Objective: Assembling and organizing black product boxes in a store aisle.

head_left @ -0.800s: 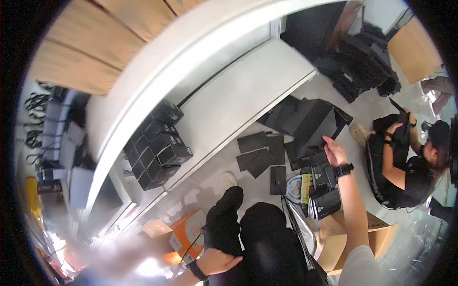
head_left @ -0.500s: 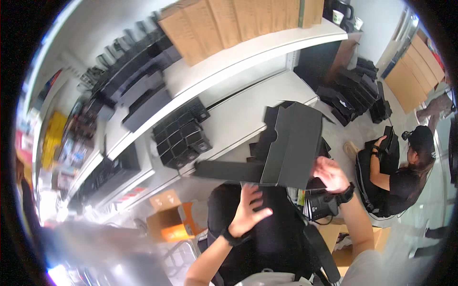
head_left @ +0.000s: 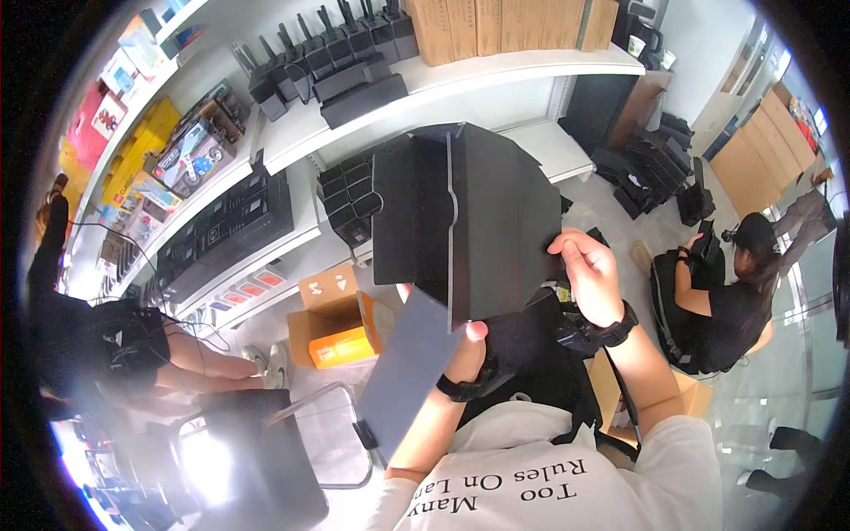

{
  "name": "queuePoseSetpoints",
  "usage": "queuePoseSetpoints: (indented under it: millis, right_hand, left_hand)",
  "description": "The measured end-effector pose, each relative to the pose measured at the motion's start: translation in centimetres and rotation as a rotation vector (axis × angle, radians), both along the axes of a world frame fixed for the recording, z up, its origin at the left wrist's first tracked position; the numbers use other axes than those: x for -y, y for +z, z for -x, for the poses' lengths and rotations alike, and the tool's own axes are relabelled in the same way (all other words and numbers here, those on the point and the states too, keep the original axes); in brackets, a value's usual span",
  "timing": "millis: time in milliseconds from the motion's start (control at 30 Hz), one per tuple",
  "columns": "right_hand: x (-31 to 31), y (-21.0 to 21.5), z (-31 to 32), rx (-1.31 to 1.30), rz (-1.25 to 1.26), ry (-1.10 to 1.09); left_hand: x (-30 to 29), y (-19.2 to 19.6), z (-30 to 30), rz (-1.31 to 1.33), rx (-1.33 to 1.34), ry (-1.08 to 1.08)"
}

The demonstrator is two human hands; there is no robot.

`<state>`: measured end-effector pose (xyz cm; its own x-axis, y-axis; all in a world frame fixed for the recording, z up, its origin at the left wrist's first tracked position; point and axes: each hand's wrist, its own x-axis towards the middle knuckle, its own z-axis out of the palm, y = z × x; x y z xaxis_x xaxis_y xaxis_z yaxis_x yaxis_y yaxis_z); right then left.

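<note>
In the head view, a matte black cardboard box point(head_left: 503, 221), partly unfolded, stands at the frame's centre, its creased panels meeting along a notched edge; a long smooth flap point(head_left: 405, 372) slants lower left. The right hand point(head_left: 591, 276) pinches its right side; the left hand point(head_left: 469, 350) grips its bottom edge, fingers mostly hidden.

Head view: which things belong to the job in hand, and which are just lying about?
In hand:
open black cardboard box
left hand, thumb at the box's near edge
right hand, fingertips at its right edge

Apparently just lying about:
open brown cardboard box, with an orange package inside
row of brown cardboard boxes on the white shelf
small white cups, upper right
</note>
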<state>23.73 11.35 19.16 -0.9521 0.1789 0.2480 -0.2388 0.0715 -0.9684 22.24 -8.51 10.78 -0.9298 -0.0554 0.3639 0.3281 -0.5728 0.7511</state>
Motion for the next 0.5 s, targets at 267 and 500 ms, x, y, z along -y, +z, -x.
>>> queuePoseSetpoints:
  millis: [267, 500]
  right_hand:
    - [2.1, -0.2, -2.2, 0.039, -0.166, 0.201]
    - [-6.4, -0.4, -6.3, -0.052, -0.128, 0.003]
  left_hand:
    - [5.4, 0.5, 0.8, 0.216, 0.097, 0.041]
    - [8.8, -2.7, 0.6, 0.471, -0.207, 0.151]
